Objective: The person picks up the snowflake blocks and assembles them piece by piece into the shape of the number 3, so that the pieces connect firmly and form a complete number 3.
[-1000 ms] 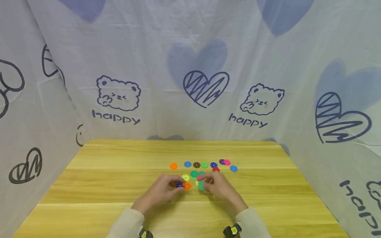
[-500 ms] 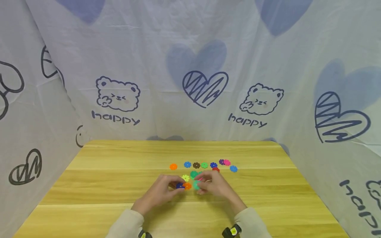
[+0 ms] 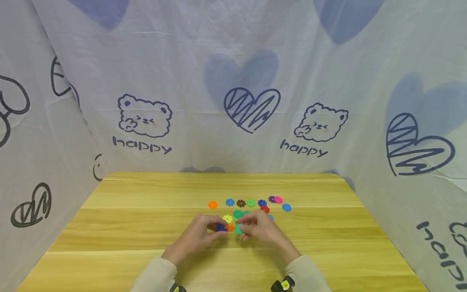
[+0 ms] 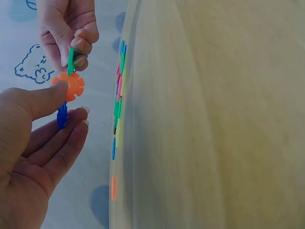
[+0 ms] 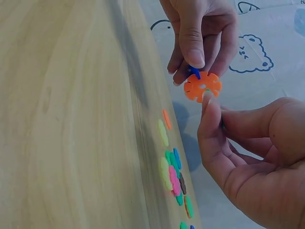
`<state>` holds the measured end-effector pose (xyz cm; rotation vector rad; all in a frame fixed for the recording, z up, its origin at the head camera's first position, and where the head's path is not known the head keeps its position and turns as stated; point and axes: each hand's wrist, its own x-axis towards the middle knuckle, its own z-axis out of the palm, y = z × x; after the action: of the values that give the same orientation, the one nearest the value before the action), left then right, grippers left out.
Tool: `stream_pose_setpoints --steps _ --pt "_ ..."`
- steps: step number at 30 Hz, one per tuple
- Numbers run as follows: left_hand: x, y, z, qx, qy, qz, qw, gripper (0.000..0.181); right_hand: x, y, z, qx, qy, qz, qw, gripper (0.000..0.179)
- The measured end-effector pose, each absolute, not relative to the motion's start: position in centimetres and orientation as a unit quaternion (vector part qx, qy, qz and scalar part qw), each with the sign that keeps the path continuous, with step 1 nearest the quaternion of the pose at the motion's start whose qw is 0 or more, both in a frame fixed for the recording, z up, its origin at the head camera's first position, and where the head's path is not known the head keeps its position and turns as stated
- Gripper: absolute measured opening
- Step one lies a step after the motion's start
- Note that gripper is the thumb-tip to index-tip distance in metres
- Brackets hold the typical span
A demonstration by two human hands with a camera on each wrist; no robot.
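Note:
Above the table my left hand [image 3: 197,233] pinches a dark blue notched plastic disc [image 4: 62,116]. An orange notched disc [image 4: 75,87] is joined to it, standing at an angle to the blue one. My right hand [image 3: 263,228] pinches a green notched disc [image 4: 71,61] between thumb and fingers. In the left wrist view the green disc's edge meets the orange disc on the side away from the blue one. How deeply they fit together cannot be told. Most of the green disc is hidden by my right fingers in the right wrist view.
On the wooden table [image 3: 127,227] several loose discs lie beyond my hands, among them an orange [image 3: 213,205], a brown [image 3: 241,203], a yellow [image 3: 228,218] and a red one [image 3: 264,209]. A printed white cloth [image 3: 204,134] hangs around the table.
My right hand has moved left with the green disc, bringing it up against the orange disc. The left hand has stayed almost still, keeping its hold on the blue disc.

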<state>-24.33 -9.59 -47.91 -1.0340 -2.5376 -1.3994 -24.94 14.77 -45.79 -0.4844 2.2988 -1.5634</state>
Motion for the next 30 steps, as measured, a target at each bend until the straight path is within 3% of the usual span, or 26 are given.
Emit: stream_pose_setpoints --steps 13,30 --pt "-24.1 -9.1 -47.7 -0.346 -0.823 -0.446 0.067 0.017 -24.7 14.0 -45.9 -0.151 0.815 -0.547 0.114 0.02" --pt "-24.0 -8.8 -48.0 -0.346 -0.821 -0.448 0.077 0.016 -24.5 13.6 -45.9 -0.121 0.815 -0.557 0.106 0.017"
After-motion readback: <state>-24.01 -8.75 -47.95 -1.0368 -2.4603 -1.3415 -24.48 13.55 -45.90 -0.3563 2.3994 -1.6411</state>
